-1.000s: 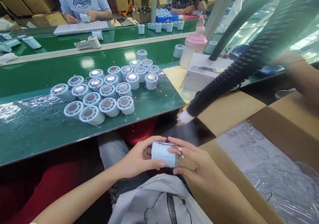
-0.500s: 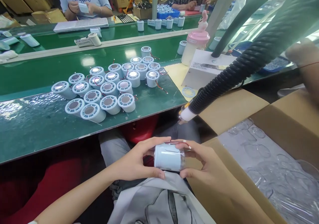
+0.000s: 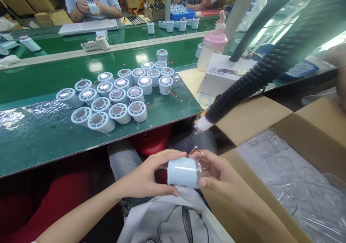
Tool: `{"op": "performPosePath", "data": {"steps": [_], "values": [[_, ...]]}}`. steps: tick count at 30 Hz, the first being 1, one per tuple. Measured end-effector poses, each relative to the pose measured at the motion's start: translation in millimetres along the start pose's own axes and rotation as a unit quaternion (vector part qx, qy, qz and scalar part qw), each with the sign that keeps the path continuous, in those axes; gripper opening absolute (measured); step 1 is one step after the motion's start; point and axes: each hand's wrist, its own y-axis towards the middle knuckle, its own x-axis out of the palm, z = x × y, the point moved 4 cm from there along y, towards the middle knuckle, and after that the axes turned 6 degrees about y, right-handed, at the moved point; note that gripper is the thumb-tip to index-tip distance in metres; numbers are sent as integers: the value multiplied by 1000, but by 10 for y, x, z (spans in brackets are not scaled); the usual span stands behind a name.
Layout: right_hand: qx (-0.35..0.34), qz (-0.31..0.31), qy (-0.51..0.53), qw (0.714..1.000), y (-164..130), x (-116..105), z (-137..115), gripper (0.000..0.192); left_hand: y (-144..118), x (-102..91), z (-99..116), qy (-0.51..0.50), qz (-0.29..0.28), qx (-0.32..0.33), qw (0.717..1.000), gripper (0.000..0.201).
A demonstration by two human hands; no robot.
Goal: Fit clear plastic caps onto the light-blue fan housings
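Both hands hold one white cylinder (image 3: 183, 172) on its side above the lap, near the table's front edge. The left hand (image 3: 146, 176) is clamped on its left end, thumb below, fingers curled over the top. The right hand (image 3: 218, 172) is clamped on its right end, palm up. Thin red wires (image 3: 193, 151) lie above the fingers.
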Motion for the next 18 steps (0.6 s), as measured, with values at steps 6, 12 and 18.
{"op": "performPosePath", "data": {"steps": [6,12,18], "values": [[30,12,47,998,35,26,22,36,7,-8,24,13,1,6,1000,75],[67,35,75,994,50,73,34,43,-1,-10,24,15,6,18,1000,75],[127,47,84,987,47,80,127,47,-1,-8,51,25,6,48,998,78]]}}
